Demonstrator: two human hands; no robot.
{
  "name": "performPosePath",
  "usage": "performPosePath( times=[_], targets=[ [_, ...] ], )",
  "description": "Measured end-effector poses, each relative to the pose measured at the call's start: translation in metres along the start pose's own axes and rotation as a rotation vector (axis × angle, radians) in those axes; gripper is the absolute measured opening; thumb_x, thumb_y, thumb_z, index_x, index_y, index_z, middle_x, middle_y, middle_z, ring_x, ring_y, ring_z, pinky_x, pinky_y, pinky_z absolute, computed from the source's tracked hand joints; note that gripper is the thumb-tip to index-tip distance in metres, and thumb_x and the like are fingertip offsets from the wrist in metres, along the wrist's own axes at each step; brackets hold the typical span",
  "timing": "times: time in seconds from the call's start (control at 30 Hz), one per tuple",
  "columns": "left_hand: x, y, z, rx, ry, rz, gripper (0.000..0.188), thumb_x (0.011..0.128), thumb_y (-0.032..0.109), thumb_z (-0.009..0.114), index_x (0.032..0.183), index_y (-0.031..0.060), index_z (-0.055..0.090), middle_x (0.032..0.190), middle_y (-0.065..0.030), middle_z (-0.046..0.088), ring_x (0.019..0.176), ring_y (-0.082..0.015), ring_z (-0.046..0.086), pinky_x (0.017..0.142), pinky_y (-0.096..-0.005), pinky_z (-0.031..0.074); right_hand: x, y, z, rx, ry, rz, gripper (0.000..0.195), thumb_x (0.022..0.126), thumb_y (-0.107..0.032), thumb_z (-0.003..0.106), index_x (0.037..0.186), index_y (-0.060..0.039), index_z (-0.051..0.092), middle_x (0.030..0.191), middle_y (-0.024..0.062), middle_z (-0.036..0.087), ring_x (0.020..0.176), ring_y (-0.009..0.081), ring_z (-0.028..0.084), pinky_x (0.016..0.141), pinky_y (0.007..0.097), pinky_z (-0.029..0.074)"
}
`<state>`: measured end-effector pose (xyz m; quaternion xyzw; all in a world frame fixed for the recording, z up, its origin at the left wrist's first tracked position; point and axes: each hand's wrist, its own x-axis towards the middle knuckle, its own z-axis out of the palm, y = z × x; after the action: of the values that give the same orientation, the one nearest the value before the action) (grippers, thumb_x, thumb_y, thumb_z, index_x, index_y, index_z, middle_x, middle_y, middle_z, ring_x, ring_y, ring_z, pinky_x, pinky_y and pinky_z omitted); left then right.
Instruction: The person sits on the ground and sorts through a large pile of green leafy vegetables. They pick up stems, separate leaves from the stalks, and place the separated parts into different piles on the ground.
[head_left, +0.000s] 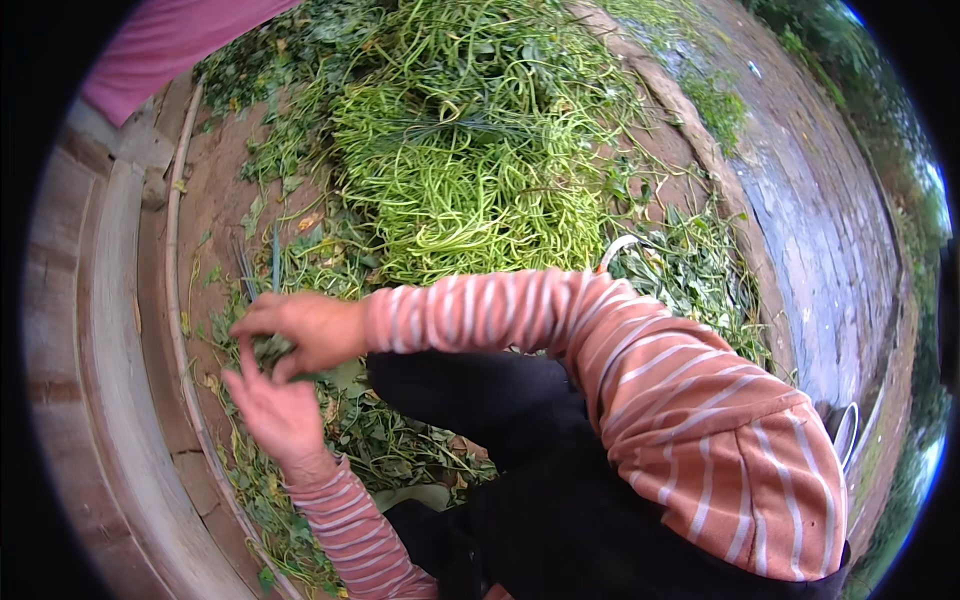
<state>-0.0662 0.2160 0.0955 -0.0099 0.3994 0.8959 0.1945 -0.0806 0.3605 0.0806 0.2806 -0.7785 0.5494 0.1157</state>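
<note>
My left hand (279, 421) is palm up with its fingers apart, above scattered leaves on the left side of the view. My right hand (309, 330) reaches across from the right, back side up, with curled fingers meeting the fingertips of my left hand. Nothing is clearly visible in either hand, though the right hand's grip is partly hidden. Just beyond them, thin dark strips (276, 259) stick up among the leaves. Ahead lies a big heap of green leaf stalks (480, 195), with dark strips (457, 129) lying across it.
A thin pole (178, 195) runs along the earthen floor beside a wooden wall (64, 300). Pink cloth (172, 52) hangs at upper left. A white curved handle (619, 244) shows beyond my right sleeve. Wet paving (817, 225) lies past a raised edge (675, 112) on the right.
</note>
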Motion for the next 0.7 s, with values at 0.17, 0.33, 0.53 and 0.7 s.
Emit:
performPosePath(
  times=[0.17, 0.33, 0.53, 0.7],
  targets=[
    [0.009, -0.069, 0.071, 0.032, -0.29, -0.274, 0.048, 0.086, 0.04, 0.048, 0.122, 0.0103, 0.038, 0.106, -0.0083, 0.051, 0.097, -0.0191, 0.049, 0.087, -0.0345, 0.037, -0.078, -0.005, -0.09, -0.074, 0.075, 0.146, 0.048, 0.072, -0.015, 0.066, 0.115, -0.0037, 0.049, 0.105, 0.0157, 0.057, 0.097, 0.0291, 0.056, 0.085, 0.0363, 0.045],
    [-0.007, -0.132, 0.107, 0.085, -0.326, -0.373, 0.047, 0.087, 0.035, 0.049, 0.122, 0.006, 0.038, 0.117, -0.0073, 0.044, 0.11, -0.019, 0.04, 0.096, -0.033, 0.029, -0.151, -0.026, -0.118, -0.167, 0.15, 0.397, 0.045, 0.076, -0.012, 0.059, 0.118, -0.0027, 0.046, 0.108, 0.0168, 0.056, 0.099, 0.0295, 0.056, 0.086, 0.0359, 0.044],
    [-0.032, -0.156, 0.106, 0.153, -0.362, -0.524, 0.055, 0.089, 0.028, 0.045, 0.133, 0.003, 0.023, 0.132, -0.0075, 0.031, 0.124, -0.0182, 0.027, 0.102, -0.0315, 0.022, -0.207, -0.04, -0.097, -0.154, 0.229, 0.547, 0.06, 0.077, -0.024, 0.064, 0.127, -0.0046, 0.037, 0.112, 0.0175, 0.05, 0.103, 0.0299, 0.052, 0.086, 0.0357, 0.042],
    [-0.048, -0.172, 0.108, 0.078, -0.478, -0.693, 0.056, 0.089, 0.026, 0.045, 0.135, 0.0092, 0.019, 0.128, -0.0067, 0.034, 0.118, -0.0184, 0.034, 0.094, -0.036, 0.034, -0.242, -0.044, -0.101, -0.011, 0.302, 0.595, 0.051, 0.076, -0.011, 0.062, 0.123, -0.0068, 0.042, 0.108, 0.0129, 0.056, 0.101, 0.02, 0.054, 0.087, 0.0315, 0.042]
  ],
)
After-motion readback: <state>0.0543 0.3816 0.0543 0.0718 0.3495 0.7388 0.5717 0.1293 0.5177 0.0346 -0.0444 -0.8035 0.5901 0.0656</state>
